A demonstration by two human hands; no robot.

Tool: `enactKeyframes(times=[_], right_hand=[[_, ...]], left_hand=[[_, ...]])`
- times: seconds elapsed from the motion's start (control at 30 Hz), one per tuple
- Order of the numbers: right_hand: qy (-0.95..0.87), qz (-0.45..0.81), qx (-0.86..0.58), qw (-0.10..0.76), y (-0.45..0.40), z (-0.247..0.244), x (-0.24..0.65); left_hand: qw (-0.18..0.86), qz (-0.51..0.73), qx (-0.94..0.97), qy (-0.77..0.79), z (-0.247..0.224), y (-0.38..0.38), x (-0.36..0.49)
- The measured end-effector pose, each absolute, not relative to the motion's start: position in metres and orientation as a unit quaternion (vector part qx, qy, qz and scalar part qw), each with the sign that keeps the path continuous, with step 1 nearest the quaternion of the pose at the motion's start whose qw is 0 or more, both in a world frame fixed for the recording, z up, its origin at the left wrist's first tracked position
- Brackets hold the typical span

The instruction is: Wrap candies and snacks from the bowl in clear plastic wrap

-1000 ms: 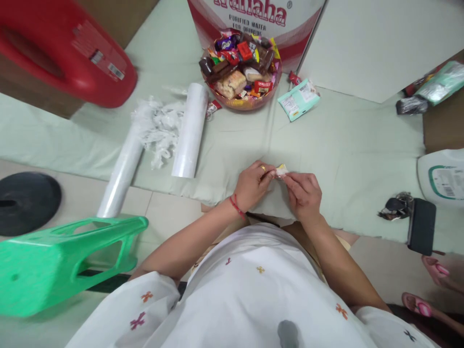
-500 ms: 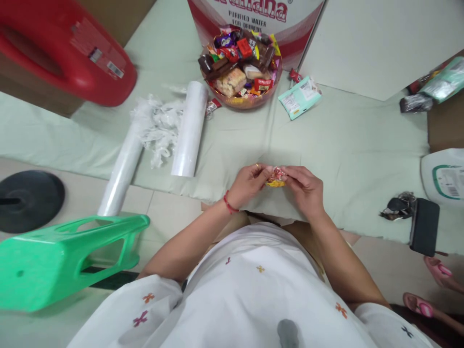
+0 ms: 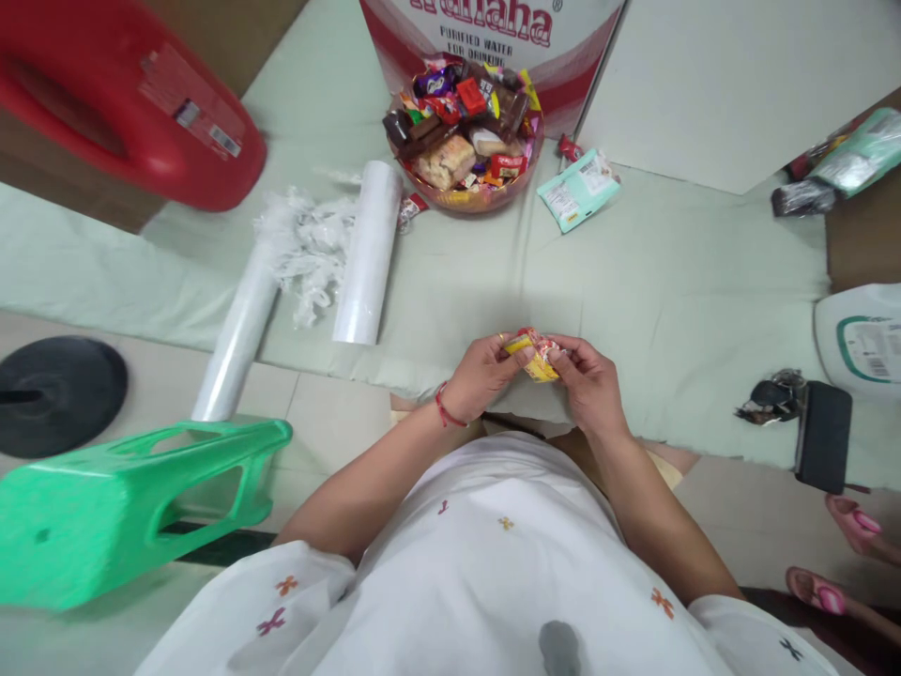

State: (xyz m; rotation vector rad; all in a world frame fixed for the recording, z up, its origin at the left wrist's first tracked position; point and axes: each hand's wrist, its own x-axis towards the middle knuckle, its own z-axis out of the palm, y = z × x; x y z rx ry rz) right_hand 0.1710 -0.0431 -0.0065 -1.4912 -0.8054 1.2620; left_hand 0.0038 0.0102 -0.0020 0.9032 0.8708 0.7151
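Between my two hands, over the near edge of the cloth, is a small yellow and red snack packet [image 3: 541, 364]. My left hand [image 3: 485, 376] pinches its left end between thumb and fingers. The right end is gripped by my right hand [image 3: 591, 383], thumb on top. The print on the packet is too small to read, and the fingers cover its ends. Farther off stands an orange-tinted bowl [image 3: 479, 199] heaped with wrapped candies and chocolate bars. A mint-green packet [image 3: 581, 191] lies to the right of the bowl beside a small red wrapped candy [image 3: 570, 147].
White plastic rolls [image 3: 370, 253] and crumpled clear plastic [image 3: 310, 244] lie left. A red jug [image 3: 190, 122], green stool [image 3: 77, 526] and black disc [image 3: 63, 390] are farther left. A phone [image 3: 823, 437], keys [image 3: 771, 399] and white jug [image 3: 862, 329] sit right. A water carton [image 3: 563, 84] stands behind.
Both hands have come slightly nearer to me, and the packet has turned so more of its yellow face shows. The things around are in the same places.
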Motion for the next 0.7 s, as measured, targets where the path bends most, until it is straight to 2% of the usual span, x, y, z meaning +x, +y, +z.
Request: enactKeyframes(times=[0.1, 0.27, 0.37, 0.47, 0.57, 0.67, 0.7], right_hand=[[-0.354, 0.509, -0.605, 0.5, -0.043, -0.004, 0.172], [-0.372, 0.528, -0.613, 0.455, -0.051, 0.003, 0.173], [-0.38, 0.553, -0.627, 0.396, -0.065, 0.011, 0.179], [-0.429, 0.526, -0.658, 0.328, -0.079, 0.027, 0.206], [-0.525, 0.502, -0.661, 0.187, -0.082, 0.05, 0.263], [-0.516, 0.358, -0.758, 0.174, -0.066, 0.076, 0.343], [-0.487, 0.271, -0.796, 0.234, -0.059, 0.084, 0.372]], left_hand=[[0.747, 0.3, 0.421, 0.418, 0.001, 0.011, 0.005], [0.745, 0.313, 0.4, 0.433, 0.003, 0.01, 0.007], [0.749, 0.291, 0.422, 0.42, 0.003, 0.007, 0.006], [0.726, 0.302, 0.437, 0.436, 0.0, 0.005, 0.0], [0.703, 0.315, 0.448, 0.454, -0.007, 0.005, -0.01], [0.703, 0.322, 0.454, 0.443, -0.013, 0.005, -0.017], [0.7, 0.327, 0.458, 0.438, -0.015, 0.004, -0.017]])
